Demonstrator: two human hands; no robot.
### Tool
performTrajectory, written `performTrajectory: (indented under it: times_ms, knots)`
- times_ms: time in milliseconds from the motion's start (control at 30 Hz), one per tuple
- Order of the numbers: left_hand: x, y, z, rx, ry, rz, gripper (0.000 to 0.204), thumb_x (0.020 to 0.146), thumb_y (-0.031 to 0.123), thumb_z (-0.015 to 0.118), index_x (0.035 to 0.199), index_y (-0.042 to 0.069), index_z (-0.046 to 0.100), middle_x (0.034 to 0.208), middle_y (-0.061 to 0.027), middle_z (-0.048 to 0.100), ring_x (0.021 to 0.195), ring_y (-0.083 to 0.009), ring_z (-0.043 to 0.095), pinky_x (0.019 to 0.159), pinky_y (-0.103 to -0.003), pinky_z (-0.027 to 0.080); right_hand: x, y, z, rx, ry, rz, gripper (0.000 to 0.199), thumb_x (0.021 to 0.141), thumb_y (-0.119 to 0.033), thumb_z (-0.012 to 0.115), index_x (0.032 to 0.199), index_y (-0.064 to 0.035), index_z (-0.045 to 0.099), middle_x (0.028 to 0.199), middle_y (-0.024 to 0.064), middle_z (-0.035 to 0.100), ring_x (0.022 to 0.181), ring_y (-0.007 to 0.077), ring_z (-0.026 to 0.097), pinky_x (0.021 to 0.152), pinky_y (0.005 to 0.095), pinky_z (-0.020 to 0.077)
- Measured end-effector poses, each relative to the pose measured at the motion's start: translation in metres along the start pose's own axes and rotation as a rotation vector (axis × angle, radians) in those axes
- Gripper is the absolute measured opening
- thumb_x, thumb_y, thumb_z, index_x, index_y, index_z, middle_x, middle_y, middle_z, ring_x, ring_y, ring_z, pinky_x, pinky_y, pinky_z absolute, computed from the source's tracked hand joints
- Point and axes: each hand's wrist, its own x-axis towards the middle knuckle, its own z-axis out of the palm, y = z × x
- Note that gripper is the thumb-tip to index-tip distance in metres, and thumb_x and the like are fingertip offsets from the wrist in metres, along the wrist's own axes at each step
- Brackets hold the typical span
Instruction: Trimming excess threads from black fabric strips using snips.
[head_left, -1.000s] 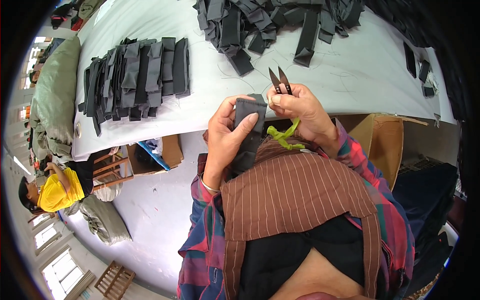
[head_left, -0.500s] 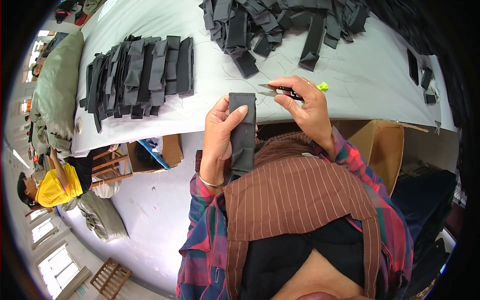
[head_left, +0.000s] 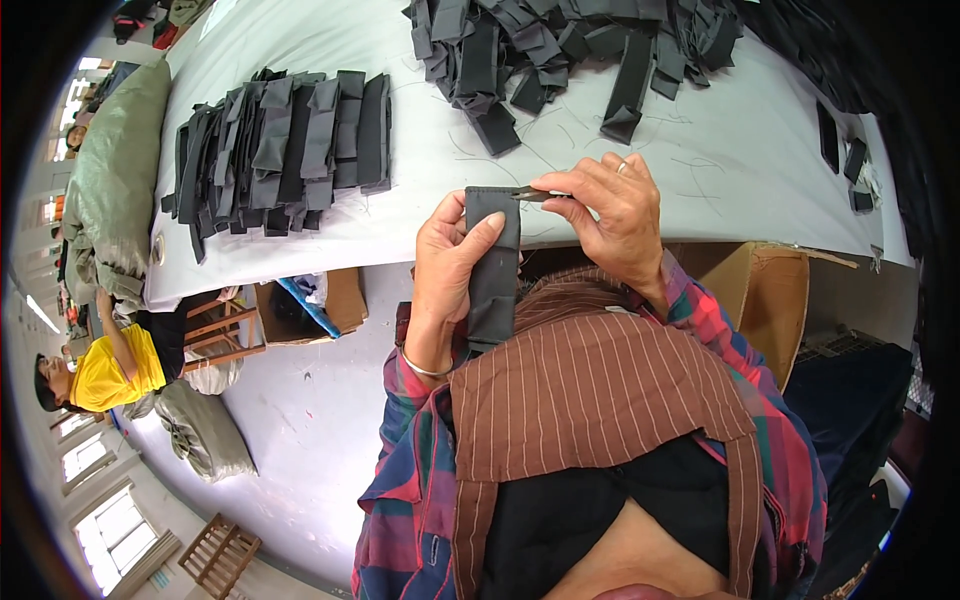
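Note:
My left hand (head_left: 446,262) grips a dark grey fabric strip (head_left: 492,275), thumb on its front and fingers behind it. The strip hangs upright, its short stitched end at the top. In my right hand (head_left: 612,212) is a pair of small black thread snips (head_left: 535,194), pinched between thumb and fingers. Their blade tips lie at the strip's upper right corner; whether a thread is between them is too small to tell. Beyond my hands, a loose heap of similar strips (head_left: 560,60) lies on the white-covered table (head_left: 430,130). A neater row of strips (head_left: 275,150) lies at the left.
Loose threads (head_left: 700,180) are scattered on the table. Cardboard boxes (head_left: 775,295) stand below its front edge. Several small dark pieces (head_left: 855,158) lie at the far right. Large stuffed sacks (head_left: 115,170) and a person in a yellow shirt (head_left: 120,372) are off to the left.
My right hand has brought the snips left and slightly down, from apart to the strip's upper corner, and their blades have drawn closer together. My left hand still holds the strip, nearly unmoved.

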Motion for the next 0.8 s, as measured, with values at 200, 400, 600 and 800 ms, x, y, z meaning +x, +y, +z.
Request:
performTrajectory:
  times_ms: [200,400,600,800]
  knots:
    - [0.002,-0.001,0.002,0.005,0.004,-0.006,0.021,0.088,0.006,0.059,0.106,0.0,0.051,0.077,-0.0123,0.065,0.061,-0.0152,0.063,0.054,-0.025,0.053,0.003,0.0,0.005,0.11,-0.019,0.067,0.014,0.075,-0.02,0.071,0.089,-0.0179,0.068,0.068,-0.0057,0.057,0.06,0.015,0.046,0.062,0.0295,0.0297]
    - [0.002,0.0,0.002,-0.042,-0.008,0.006,0.022,0.088,0.004,0.056,0.109,0.0,0.05,0.084,-0.0129,0.065,0.065,-0.0164,0.065,0.056,-0.026,0.055,0.008,0.001,0.007,0.161,-0.092,0.039,0.016,0.075,-0.016,0.071,0.09,-0.0125,0.068,0.073,-0.0019,0.062,0.063,0.0165,0.049,0.064,0.0295,0.0322]
    - [0.021,0.003,0.002,-0.197,0.038,0.064,0.028,0.089,0.004,0.048,0.117,0.005,0.047,0.095,-0.0147,0.062,0.076,-0.0196,0.065,0.062,-0.033,0.058,0.011,-0.009,0.017,0.298,-0.12,0.017,0.022,0.071,-0.014,0.072,0.093,-0.0117,0.066,0.076,0.0028,0.064,0.068,0.0195,0.057,0.066,0.0303,0.0387]
    - [0.026,-0.003,0.013,-0.452,-0.103,-0.018,0.026,0.094,0.026,0.05,0.113,0.008,0.045,0.095,-0.0097,0.057,0.082,-0.021,0.061,0.071,-0.042,0.058,0.041,0.017,0.034,0.357,-0.153,0.18,0.015,0.08,-0.018,0.066,0.091,-0.0077,0.067,0.071,0.0082,0.064,0.057,0.02,0.057,0.055,0.0308,0.0425]
